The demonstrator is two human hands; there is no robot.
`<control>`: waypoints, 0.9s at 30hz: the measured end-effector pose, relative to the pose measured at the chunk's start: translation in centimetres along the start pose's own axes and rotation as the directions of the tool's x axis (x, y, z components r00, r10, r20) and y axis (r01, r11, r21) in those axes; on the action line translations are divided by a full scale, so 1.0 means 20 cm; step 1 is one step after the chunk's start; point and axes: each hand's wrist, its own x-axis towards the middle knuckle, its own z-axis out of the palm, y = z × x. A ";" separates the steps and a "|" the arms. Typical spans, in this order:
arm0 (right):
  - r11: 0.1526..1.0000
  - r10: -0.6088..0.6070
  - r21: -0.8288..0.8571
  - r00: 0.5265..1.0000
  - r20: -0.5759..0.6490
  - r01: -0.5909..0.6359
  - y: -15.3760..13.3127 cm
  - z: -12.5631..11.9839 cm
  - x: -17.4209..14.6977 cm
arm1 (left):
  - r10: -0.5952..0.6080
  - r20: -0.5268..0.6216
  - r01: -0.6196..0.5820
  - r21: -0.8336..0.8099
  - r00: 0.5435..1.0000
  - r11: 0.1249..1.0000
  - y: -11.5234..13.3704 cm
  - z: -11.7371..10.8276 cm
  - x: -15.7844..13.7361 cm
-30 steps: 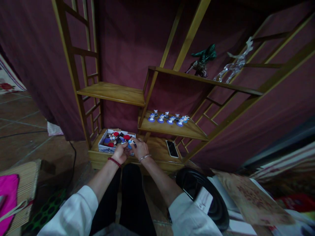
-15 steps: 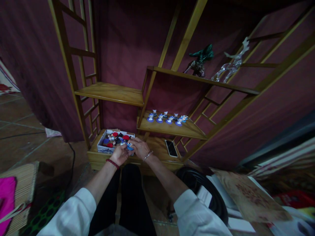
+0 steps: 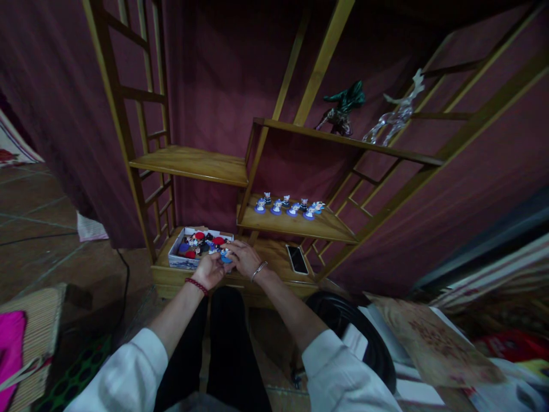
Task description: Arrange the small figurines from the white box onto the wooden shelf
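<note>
Between my two hands, at the front of the low shelf, is a small figurine (image 3: 225,258) with a light blue base. My left hand (image 3: 211,271), palm up with a red beaded bracelet at its wrist, holds it from below. The fingers of my right hand (image 3: 243,258), which wears a silver bangle, close on it from the right and partly hide it. Just behind my hands stands an open white box (image 3: 182,261) filled with several figurines (image 3: 199,237) in red, black, white and blue.
Several small figurines (image 3: 277,206) stand in two rows on the middle shelf (image 3: 295,226). A phone (image 3: 297,259) lies on the low board. Higher up stand a green hooded statue (image 3: 344,109) and a clear deer (image 3: 397,117). A black coiled hose (image 3: 373,349) lies at right.
My view has shifted slightly. Both hands stay together around the same figurine, with only a small change in the fingers; the box and shelf figurines stay in place.
</note>
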 end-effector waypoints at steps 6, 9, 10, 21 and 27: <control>0.985 0.121 0.140 0.985 -0.126 -0.103 0.03 0.02 -0.03 | -0.013 -0.023 0.013 -0.003 1.000 1.000 0.01 0.04 -0.02; 0.976 0.171 0.164 0.973 -0.153 -0.146 0.04 0.01 -0.06 | -0.011 -0.025 0.011 -0.008 1.000 1.000 0.01 0.06 -0.01; 0.973 0.185 0.168 0.971 -0.153 -0.159 0.04 0.01 -0.07 | -0.012 -0.025 0.012 -0.008 1.000 1.000 0.00 0.07 -0.01; 0.961 0.270 0.113 0.948 -0.171 -0.254 0.09 -0.07 -0.20 | -0.075 0.012 0.074 0.065 0.997 0.995 -0.11 0.20 -0.02; 0.955 0.294 0.101 0.925 -0.242 -0.277 0.11 -0.19 -0.31 | -0.105 0.051 0.097 0.141 0.993 0.985 -0.21 0.31 -0.01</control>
